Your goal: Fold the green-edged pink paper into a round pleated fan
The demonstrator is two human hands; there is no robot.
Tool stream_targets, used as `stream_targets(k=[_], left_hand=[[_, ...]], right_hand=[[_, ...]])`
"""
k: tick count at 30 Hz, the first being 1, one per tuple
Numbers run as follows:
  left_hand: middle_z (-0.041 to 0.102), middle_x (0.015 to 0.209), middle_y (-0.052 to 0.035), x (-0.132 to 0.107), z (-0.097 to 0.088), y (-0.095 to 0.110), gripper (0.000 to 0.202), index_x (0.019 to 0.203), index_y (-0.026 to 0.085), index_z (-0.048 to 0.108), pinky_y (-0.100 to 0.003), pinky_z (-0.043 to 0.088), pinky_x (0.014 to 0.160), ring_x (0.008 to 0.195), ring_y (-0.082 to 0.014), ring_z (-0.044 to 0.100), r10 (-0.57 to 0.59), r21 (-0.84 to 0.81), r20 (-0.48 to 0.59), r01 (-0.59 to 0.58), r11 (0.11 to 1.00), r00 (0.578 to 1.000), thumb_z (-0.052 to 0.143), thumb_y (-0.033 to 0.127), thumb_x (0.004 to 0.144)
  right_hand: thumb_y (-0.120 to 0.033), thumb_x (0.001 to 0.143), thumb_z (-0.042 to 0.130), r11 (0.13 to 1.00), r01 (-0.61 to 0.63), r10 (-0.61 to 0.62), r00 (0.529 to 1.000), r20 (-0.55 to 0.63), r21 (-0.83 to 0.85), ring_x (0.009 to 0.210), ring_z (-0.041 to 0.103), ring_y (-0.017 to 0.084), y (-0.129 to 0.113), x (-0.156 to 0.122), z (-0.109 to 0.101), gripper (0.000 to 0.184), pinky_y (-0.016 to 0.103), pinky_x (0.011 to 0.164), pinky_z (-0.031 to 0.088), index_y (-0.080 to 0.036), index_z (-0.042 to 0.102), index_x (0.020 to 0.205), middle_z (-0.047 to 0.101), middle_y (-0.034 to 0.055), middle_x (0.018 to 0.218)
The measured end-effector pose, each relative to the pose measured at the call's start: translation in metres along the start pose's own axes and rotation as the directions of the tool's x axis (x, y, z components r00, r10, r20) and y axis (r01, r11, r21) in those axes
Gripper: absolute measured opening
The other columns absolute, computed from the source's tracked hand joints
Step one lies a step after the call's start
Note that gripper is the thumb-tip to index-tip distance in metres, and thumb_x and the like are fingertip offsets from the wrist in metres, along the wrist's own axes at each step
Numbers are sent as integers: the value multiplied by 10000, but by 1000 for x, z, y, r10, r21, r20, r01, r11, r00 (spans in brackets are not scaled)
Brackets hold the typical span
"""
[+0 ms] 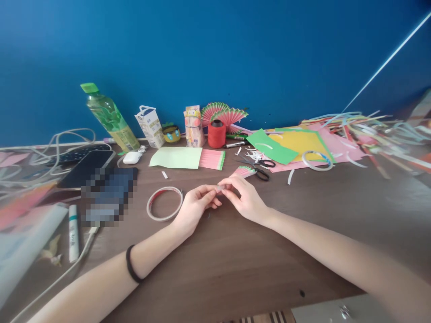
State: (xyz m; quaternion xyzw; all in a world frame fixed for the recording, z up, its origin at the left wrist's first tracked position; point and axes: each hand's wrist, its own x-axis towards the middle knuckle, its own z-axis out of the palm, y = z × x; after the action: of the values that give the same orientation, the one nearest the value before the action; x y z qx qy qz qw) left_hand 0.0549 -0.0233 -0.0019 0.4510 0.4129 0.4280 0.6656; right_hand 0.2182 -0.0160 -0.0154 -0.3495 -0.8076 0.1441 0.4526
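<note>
1. Pinched over the counter (235,260): small pale strip (219,187), gripped at 9 o'clock by closed fingertips of left hand (195,207); at 3 o'clock by those of right hand (247,199).
2. At 9 o'clock of left hand, tape ring (164,204) lying flat, just beside; at 1 o'clock of right hand, scissors (261,170), near.

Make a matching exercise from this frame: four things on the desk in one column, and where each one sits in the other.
Things
1. green bottle
2. red thread spool
3. tape ring
4. small piece

Places
A. lying flat just beside the left hand
B. pinched between the left hand and right hand
C. in front of the paper fan
D. far back left, standing

Pairs: 1-D, 2-C, 3-A, 4-B
</note>
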Motion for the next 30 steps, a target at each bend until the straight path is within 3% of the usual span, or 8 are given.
stream_targets(k=[8, 12, 17, 21, 30], left_hand=[[600, 617, -9, -2, 5, -1, 217, 795, 126, 635, -223, 446, 578, 568, -95, 542, 53, 91, -74, -46, 995, 996, 633, 325, 710], [651, 728, -31, -2, 5, -3, 243, 841, 136, 650, -242, 478, 628, 637, -117, 586, 57, 134, -61, -49, 990, 997, 657, 329, 693], [656, 669, -20, -2, 5, -4, 220, 819, 134, 656, -250, 495, 637, 617, -118, 598, 40, 130, -87, -28, 991, 995, 674, 304, 680], [656, 643, -25, -2, 8, -3, 200, 816, 127, 660, -260, 508, 630, 600, -125, 605, 40, 155, -112, -22, 988, 993, 661, 284, 692], [663, 654, -22, -3, 7, -5, 180, 798, 133, 668, -257, 510, 617, 591, -125, 612, 48, 163, -116, -29, 986, 992, 654, 277, 690]], right_hand=[[-133, 854, 466, 1000, 11, -10, 1000, -28, 3, 725, 544, 138, -1, -1, 0, 141, 280, 653, 480, -186, 554, 951, 548, 35, 787], [-167, 866, 462, 1000, 8, -8, 999, -41, 2, 717, 557, 135, -2, -1, 1, 123, 272, 633, 494, -186, 576, 909, 586, 41, 798], [-165, 864, 482, 994, 100, -102, 993, -55, -51, 716, 582, 135, 2, -1, 1, 102, 276, 648, 508, -176, 583, 873, 603, 41, 766], [-165, 876, 463, 976, 183, -187, 982, -19, -119, 718, 592, 141, 5, -1, -1, 140, 289, 665, 520, -179, 602, 871, 618, 42, 753], [-165, 897, 409, 927, 255, -239, 967, 91, -273, 679, 597, 145, 5, 0, -5, 226, 276, 616, 515, -162, 629, 848, 636, 62, 750]])
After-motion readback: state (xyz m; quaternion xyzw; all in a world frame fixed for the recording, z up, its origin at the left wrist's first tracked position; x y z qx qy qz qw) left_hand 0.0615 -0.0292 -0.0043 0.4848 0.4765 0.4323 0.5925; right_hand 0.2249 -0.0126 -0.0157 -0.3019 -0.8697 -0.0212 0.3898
